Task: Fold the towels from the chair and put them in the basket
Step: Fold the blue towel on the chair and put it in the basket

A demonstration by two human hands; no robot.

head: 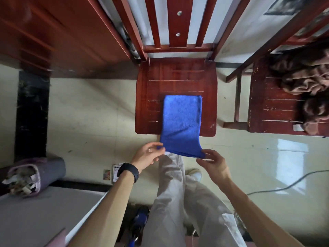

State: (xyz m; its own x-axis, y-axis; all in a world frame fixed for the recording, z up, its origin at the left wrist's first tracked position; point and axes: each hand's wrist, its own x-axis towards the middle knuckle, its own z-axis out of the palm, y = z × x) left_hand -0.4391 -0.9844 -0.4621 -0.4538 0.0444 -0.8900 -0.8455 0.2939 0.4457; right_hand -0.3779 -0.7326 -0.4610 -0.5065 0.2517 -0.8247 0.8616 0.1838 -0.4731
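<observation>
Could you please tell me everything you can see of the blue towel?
The blue towel is a fluffy terry-like cloth, folded into a narrow rectangle. Its far part lies flat on the wooden chair seat; its near end overhangs the front edge, with the left hand pinching one corner and the right hand the other.

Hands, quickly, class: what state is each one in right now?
Left hand: pinches the near left corner of the blue towel.
Right hand: pinches the blue towel's near right corner.

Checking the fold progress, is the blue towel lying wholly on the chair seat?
No, the blue towel extends past the front edge of the chair seat, its near corners pinched by the left hand and right hand.
</observation>
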